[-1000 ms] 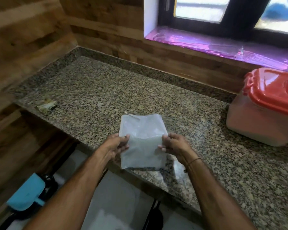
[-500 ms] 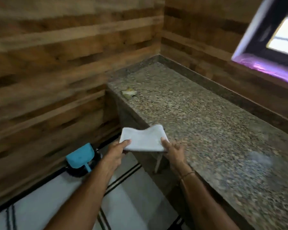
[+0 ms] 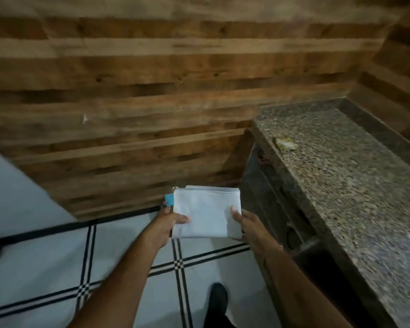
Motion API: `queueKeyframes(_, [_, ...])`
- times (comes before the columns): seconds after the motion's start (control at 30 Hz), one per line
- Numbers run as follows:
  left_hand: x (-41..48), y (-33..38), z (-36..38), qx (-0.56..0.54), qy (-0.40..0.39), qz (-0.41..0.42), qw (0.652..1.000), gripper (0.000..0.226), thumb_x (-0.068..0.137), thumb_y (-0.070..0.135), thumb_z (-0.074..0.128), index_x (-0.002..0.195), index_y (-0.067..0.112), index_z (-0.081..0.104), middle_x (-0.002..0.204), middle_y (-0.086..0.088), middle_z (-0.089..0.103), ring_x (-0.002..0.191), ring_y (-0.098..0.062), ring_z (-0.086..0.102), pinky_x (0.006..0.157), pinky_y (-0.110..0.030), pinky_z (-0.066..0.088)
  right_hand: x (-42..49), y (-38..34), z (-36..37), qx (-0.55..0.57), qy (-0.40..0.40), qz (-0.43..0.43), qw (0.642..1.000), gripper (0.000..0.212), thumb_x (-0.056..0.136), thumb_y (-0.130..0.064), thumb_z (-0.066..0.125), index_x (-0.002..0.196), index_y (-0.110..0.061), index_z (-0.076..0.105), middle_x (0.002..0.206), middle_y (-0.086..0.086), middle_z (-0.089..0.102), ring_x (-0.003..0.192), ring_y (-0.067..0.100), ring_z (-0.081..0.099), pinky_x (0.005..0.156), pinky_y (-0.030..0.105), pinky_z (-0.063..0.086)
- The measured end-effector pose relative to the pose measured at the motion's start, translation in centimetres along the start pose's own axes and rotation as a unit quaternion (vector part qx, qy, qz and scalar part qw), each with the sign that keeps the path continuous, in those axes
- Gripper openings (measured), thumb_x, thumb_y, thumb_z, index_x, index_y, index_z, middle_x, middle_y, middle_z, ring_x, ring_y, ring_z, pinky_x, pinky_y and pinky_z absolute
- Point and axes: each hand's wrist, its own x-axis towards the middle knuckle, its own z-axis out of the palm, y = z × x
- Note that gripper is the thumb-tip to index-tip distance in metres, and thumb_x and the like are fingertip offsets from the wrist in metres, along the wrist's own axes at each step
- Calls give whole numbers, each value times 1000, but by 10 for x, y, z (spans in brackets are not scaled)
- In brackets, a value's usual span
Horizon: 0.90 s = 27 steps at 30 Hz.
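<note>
A folded white cloth (image 3: 206, 211) is held flat in the air over the floor, just left of the counter's end. My left hand (image 3: 169, 220) grips its left edge with the thumb on top. My right hand (image 3: 243, 224) grips its right edge, thumb pressed on the upper face and fingers under it. A sliver of a blue object (image 3: 169, 200) shows behind the cloth's left corner, mostly hidden.
A speckled granite counter (image 3: 341, 176) runs along the right, with a small crumpled scrap (image 3: 285, 143) near its far end. A wood-plank wall (image 3: 152, 102) stands ahead. The floor (image 3: 57, 261) is white tile with black lines. A dark shoe (image 3: 217, 295) shows below.
The view has swung left, away from the counter and window toward the wood wall. Both hands carried the folded cloth off the counter and now hold it over the floor.
</note>
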Motion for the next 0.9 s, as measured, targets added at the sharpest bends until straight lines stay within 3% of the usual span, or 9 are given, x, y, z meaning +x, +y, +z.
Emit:
queueKeyframes(0.1, [12, 0, -29, -15, 42, -18, 999, 37, 91, 17, 79, 126, 8, 71, 111, -11, 79, 104, -32, 73, 95, -45, 59, 32, -11, 32, -18, -5, 4, 1000, 28, 98, -34, 67, 102, -8, 73, 95, 9, 77, 78, 15, 72, 62, 27, 59])
queueKeyframes(0.2, [32, 10, -49, -19, 102, -34, 994, 36, 92, 37, 78, 117, 12, 73, 108, -9, 80, 101, -30, 75, 84, -39, 62, 70, -17, 60, -47, 8, 5, 999, 25, 96, -32, 70, 88, -9, 70, 92, 10, 75, 83, 23, 70, 73, 35, 59])
queueKeyframes(0.3, [59, 16, -62, -24, 144, -51, 988, 30, 94, 31, 76, 115, 10, 71, 109, -10, 77, 98, -28, 74, 71, -34, 59, 119, -19, 82, -64, 26, 9, 998, 28, 93, -32, 74, 89, -4, 72, 97, 15, 76, 94, 34, 72, 76, 39, 59])
queueKeyframes(0.47, [125, 6, -80, -8, 211, -77, 974, 19, 95, 30, 76, 101, 14, 68, 108, -12, 74, 99, -31, 71, 77, -39, 60, 201, -3, 108, -90, 21, 41, 995, 20, 93, -28, 75, 85, -13, 64, 95, 5, 68, 85, 19, 64, 68, 28, 51])
queueKeyframes(0.6, [179, -20, -100, -9, 262, -115, 958, 16, 97, 28, 73, 94, 15, 64, 104, -14, 71, 92, -32, 68, 84, -48, 60, 271, 37, 124, -108, 51, 102, 988, 21, 84, -21, 83, 92, -6, 71, 102, 10, 73, 99, 30, 68, 91, 45, 59])
queueKeyframes(0.7, [228, -44, -120, -8, 295, -134, 946, 17, 98, 25, 72, 88, 16, 61, 103, -17, 68, 91, -34, 64, 86, -53, 59, 319, 72, 133, -114, 53, 138, 982, 15, 89, -18, 77, 100, -9, 71, 106, 10, 74, 99, 28, 70, 76, 35, 61])
queueKeyframes(0.77, [270, -65, -137, -19, 309, -130, 942, 17, 98, 21, 72, 87, 17, 60, 100, -13, 65, 94, -35, 61, 78, -45, 58, 355, 105, 141, -118, 67, 148, 980, 17, 92, -22, 75, 104, -12, 70, 106, 10, 74, 95, 25, 71, 70, 29, 58])
queueKeyframes(0.83, [306, -81, -153, -46, 327, -124, 936, 11, 97, 17, 73, 97, 12, 64, 101, -12, 64, 96, -34, 60, 75, -40, 55, 389, 140, 148, -114, 81, 168, 976, 25, 90, -30, 78, 107, -17, 67, 111, 10, 72, 100, 26, 69, 77, 34, 59])
queueKeyframes(0.9, [352, -108, -173, -65, 342, -130, 928, 22, 94, 19, 76, 110, 8, 66, 113, -14, 66, 105, -36, 63, 87, -50, 57, 433, 187, 160, -133, 78, 206, 966, 39, 87, -37, 80, 116, -18, 63, 125, 11, 67, 111, 28, 65, 95, 42, 57])
